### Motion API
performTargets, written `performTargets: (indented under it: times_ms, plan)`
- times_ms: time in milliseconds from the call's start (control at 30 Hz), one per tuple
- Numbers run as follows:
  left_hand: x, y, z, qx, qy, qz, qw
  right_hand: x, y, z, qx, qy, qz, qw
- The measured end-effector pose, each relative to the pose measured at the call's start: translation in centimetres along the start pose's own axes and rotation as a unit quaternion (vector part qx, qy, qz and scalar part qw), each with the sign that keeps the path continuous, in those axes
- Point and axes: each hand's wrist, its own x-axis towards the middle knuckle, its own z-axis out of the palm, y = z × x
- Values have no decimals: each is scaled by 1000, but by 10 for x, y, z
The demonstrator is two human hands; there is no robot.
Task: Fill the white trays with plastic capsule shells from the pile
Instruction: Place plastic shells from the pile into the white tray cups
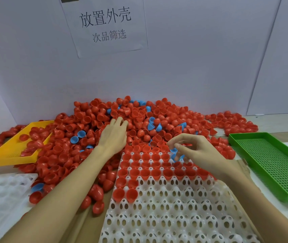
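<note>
The white perforated plastic tray (pixel 174 207) has its far rows filled with red plastic capsule shells (pixel 145 172); most sockets remain empty. The left hand (pixel 113 135) lies with a loose, wide grip on the heaped pile of red and blue shells (pixel 131 116); the right hand (pixel 197 151) pinches a blue plastic shell (pixel 174 156).

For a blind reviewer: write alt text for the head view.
A person's right hand holds a blue shell over the far rows of a white tray, partly filled with red shells, while the left hand reaches into the pile of red and blue shells. A yellow tray lies left, a green tray right.

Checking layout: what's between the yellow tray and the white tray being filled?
Head view: loose red and blue shells of the pile, crossed by the left forearm, lie between the yellow tray and the white tray.
</note>
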Motion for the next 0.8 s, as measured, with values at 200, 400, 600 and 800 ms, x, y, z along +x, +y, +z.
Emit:
performTargets:
  times_ms: [200, 400, 600, 800]
  plan:
    - [11, -18, 20, -80, -53, -8, 995, 0, 0, -3, 12, 6, -3, 1000]
    - [14, -12, 20, -59, -29, -16, 998, 0, 1, -1, 0, -4, -4, 1000]
    - [-10, 2, 2, -180, 82, -49, 979, 0, 1, -4, -3, 9, -3, 1000]
    - [-64, 39, -35, -492, 48, -33, 869, 0, -1, -4, 12, 7, -4, 1000]
